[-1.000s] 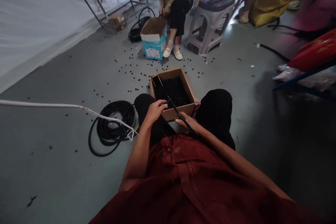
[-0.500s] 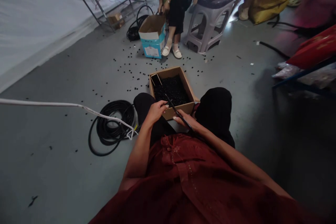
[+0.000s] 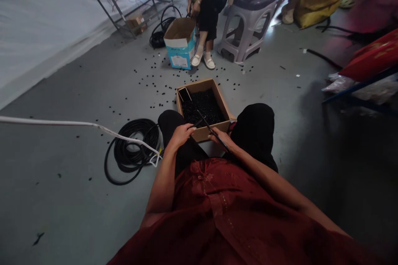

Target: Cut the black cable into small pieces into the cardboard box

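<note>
My right hand [image 3: 221, 136] is closed round a long thin black rod [image 3: 209, 125], which slants up and left over the near wall of a cardboard box [image 3: 203, 133]. My left hand [image 3: 182, 136] is closed at the fingertips on a thin black strip [image 3: 197, 124]. The strip's far end meets or crosses the rod; whether they touch I cannot tell. Inside the box, between my knees, lies a heap of small black pieces [image 3: 205, 103]. A small open carton [image 3: 185, 94] with a pale rim sits in its far left corner.
A coil of black cable [image 3: 137, 145] lies left of my knee, with a white cord [image 3: 77, 123] passing over it. Small black bits litter the floor. Ahead, a seated person [image 3: 207, 4] works over a blue-and-white box [image 3: 180, 54] beside a grey stool [image 3: 245, 20].
My left hand has drawn slightly down and left, and the black strip now shows beyond its fingertips. My right hand and the rod have shifted slightly, up and to the right.
</note>
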The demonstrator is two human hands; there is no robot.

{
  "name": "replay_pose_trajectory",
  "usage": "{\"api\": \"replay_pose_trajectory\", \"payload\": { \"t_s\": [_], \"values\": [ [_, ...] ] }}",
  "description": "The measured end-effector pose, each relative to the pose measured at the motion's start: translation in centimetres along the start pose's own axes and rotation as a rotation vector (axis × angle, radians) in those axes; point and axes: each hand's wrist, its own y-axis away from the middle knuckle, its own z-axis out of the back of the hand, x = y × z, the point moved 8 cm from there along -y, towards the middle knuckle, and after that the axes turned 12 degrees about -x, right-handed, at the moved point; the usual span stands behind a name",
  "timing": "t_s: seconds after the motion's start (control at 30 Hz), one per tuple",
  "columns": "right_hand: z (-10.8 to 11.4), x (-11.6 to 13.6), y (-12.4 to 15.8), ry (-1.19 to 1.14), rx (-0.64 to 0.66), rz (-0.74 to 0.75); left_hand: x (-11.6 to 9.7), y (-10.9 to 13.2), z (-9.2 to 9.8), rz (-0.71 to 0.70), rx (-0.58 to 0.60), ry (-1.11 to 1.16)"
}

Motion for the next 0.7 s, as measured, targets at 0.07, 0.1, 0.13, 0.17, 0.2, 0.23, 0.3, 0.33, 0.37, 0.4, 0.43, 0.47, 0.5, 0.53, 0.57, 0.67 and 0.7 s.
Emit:
{"api": "replay_pose_trajectory", "payload": {
  "t_s": [0.07, 0.1, 0.13, 0.17, 0.2, 0.23, 0.3, 0.33, 0.37, 0.4, 0.43, 0.47, 0.5, 0.53, 0.57, 0.67, 0.7],
  "values": [
    [-0.4, -0.3, -0.6, 0.005, -0.004, 0.007, 0.2, -0.7, -0.1, -0.024, -0.013, -0.042],
    [-0.6, -0.5, -0.9, 0.009, -0.005, 0.011, 0.3, -1.1, -0.3, -0.039, -0.017, -0.078],
    [-0.8, -0.6, -1.2, 0.017, -0.005, 0.012, 0.3, -1.7, -0.4, -0.052, -0.017, -0.119],
    [-1.0, -0.8, -1.6, 0.031, -0.002, 0.008, 0.4, -2.3, -0.7, -0.06, -0.012, -0.163],
    [-1.2, -1.0, -2.0, 0.05, 0.003, 0.002, 0.4, -2.9, -0.9, -0.062, -0.005, -0.204],
    [-1.5, -1.2, -2.4, 0.07, 0.006, -0.007, 0.6, -3.6, -1.2, -0.056, 0.006, -0.24],
    [-1.9, -1.6, -3.0, 0.099, 0.01, -0.032, 1.0, -4.9, -1.6, -0.035, 0.024, -0.291],
    [-2.1, -1.7, -3.3, 0.105, 0.009, -0.044, 1.2, -5.6, -1.7, -0.026, 0.032, -0.312],
    [-2.3, -1.9, -3.6, 0.102, 0.003, -0.054, 1.3, -6.2, -1.8, -0.025, 0.035, -0.33],
    [-2.4, -2.0, -3.8, 0.093, -0.005, -0.063, 1.4, -6.7, -1.9, -0.023, 0.039, -0.349],
    [-2.5, -2.2, -4.0, 0.082, -0.013, -0.07, 1.6, -7.2, -2.0, -0.017, 0.043, -0.368],
    [-2.7, -2.3, -4.2, 0.072, -0.02, -0.074, 1.7, -7.6, -2.1, -0.009, 0.046, -0.385],
    [-2.8, -2.5, -4.3, 0.065, -0.027, -0.077, 1.9, -7.9, -2.1, 0.003, 0.049, -0.399],
    [-2.9, -2.6, -4.5, 0.06, -0.032, -0.08, 2.0, -8.1, -2.1, 0.015, 0.052, -0.409],
    [-3.0, -2.8, -4.6, 0.058, -0.035, -0.084, 2.0, -8.3, -2.1, 0.023, 0.053, -0.416],
    [-3.1, -3.4, -4.6, 0.049, -0.04, -0.096, 1.8, -8.5, -2.0, 0.023, 0.053, -0.419],
    [-3.1, -3.5, -4.5, 0.042, -0.037, -0.101, 1.7, -8.5, -1.9, 0.019, 0.055, -0.42]
  ]
}}
